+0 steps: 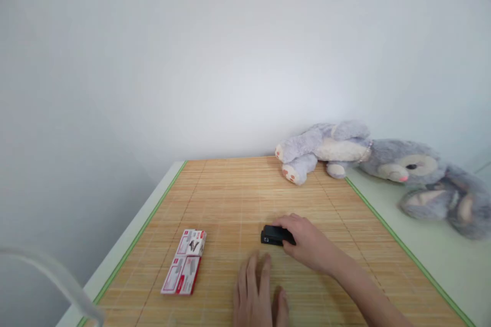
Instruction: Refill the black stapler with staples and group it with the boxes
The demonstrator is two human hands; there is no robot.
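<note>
A black stapler (273,234) lies on the bamboo mat, its end pointing left. My right hand (301,239) is closed around its right end, thumb on the near side and fingers over the far side. Closer to me, my left hand (256,291) rests palm down near the mat's front, fingers stretched out and slightly blurred, holding nothing. Off to the left lie small red-and-white boxes, a farther box (191,242) with a stapler picture and a nearer box (181,276), probably staples by the print.
The bamboo mat (230,189) with green edging covers most of the table. A grey plush rabbit (345,150) lies along the back right, over the mat's corner. A blurred white curved tube (57,273) crosses the lower left. A pale wall (230,61) stands behind.
</note>
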